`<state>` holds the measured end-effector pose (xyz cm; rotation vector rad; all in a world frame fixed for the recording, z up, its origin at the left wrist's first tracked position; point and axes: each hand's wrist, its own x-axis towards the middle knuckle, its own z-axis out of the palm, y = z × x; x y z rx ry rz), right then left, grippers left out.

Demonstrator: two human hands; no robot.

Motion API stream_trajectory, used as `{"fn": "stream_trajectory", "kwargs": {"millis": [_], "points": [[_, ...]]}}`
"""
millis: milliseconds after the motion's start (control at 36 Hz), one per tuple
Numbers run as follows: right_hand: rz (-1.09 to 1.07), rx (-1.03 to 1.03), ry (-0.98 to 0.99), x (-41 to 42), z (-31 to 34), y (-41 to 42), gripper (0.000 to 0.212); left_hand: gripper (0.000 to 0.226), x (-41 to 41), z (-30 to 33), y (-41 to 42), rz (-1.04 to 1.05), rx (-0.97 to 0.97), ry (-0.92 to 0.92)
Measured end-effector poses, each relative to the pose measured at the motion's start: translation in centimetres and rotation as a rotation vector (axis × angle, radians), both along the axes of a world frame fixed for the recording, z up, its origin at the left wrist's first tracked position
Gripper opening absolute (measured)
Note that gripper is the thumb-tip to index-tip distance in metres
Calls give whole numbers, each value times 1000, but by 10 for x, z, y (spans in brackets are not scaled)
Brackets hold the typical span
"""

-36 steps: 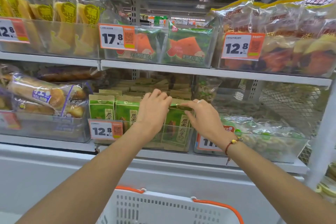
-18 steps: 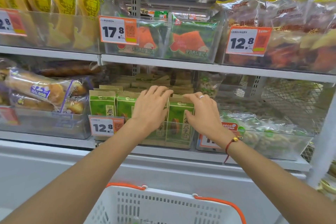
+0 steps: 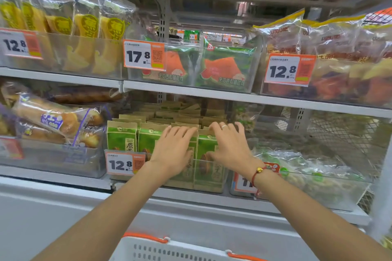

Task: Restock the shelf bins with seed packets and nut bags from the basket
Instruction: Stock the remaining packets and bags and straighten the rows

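Green and brown seed packets (image 3: 122, 136) stand in rows in a clear shelf bin (image 3: 210, 184) on the lower shelf. My left hand (image 3: 172, 148) lies flat against the front packets, fingers spread over their tops. My right hand (image 3: 230, 144), with a ring and a red bracelet, rests the same way on the packets beside it. Neither hand grips a packet. To the right, a clear bin holds nut bags (image 3: 307, 170). The white basket (image 3: 169, 250) with orange handles sits at the bottom edge, its contents hidden.
Bread rolls (image 3: 53, 118) fill the bin to the left. The upper shelf (image 3: 186, 91) carries bins of yellow snacks, watermelon toast and mixed chips with price tags. Wire mesh (image 3: 343, 133) backs the right side. A white cabinet front (image 3: 53, 207) lies below.
My hands let go of the packet top they pinched and flattened with fingers spread over the packet tops. The view moved a little closer to the bin.
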<state>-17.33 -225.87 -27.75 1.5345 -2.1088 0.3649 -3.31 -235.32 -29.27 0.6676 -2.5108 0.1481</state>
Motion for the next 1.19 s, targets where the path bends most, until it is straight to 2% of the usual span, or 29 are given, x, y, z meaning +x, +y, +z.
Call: {"fn": "stream_trajectory", "kwargs": {"millis": [56, 111, 306, 389, 472, 583, 667, 722, 778, 944, 1000, 1083, 1194], "points": [[-16, -33, 144, -2, 1, -2, 51, 62, 2, 3, -3, -5, -3, -3], [-14, -72, 185, -2, -5, -2, 51, 63, 7, 4, -7, -9, 6, -5], [78, -36, -12, -10, -24, 13, 59, 70, 24, 1, -15, -34, -3, -40], [129, -227, -64, -1, -32, 25, 62, 69, 35, -8, -7, -58, 3, 113], [210, -418, -105, 25, -49, 41, 53, 61, 55, -30, 12, -66, 106, 341], [223, -451, -41, 51, -84, 57, 52, 45, 94, -84, 31, -18, 264, 502], [321, -408, -138, 67, -116, 57, 41, 42, 122, -135, 35, 51, 448, 500], [357, -278, -263, 75, -144, 50, 34, 43, 135, -166, 35, 136, 559, 435], [347, -64, -368, 83, -174, 42, 32, 37, 141, -191, 34, 195, 654, 320], [278, 443, -521, 110, -251, 19, 36, 36, 154, -257, 35, 352, 842, 4], [283, 562, -541, 123, -275, 13, 40, 39, 162, -282, 40, 426, 910, -195], [312, 699, -480, 141, -310, 4, 44, 44, 175, -323, 50, 416, 942, -532], [411, 815, -426, 153, -352, -6, 51, 35, 195, -363, 67, 313, 964, -738]]}}
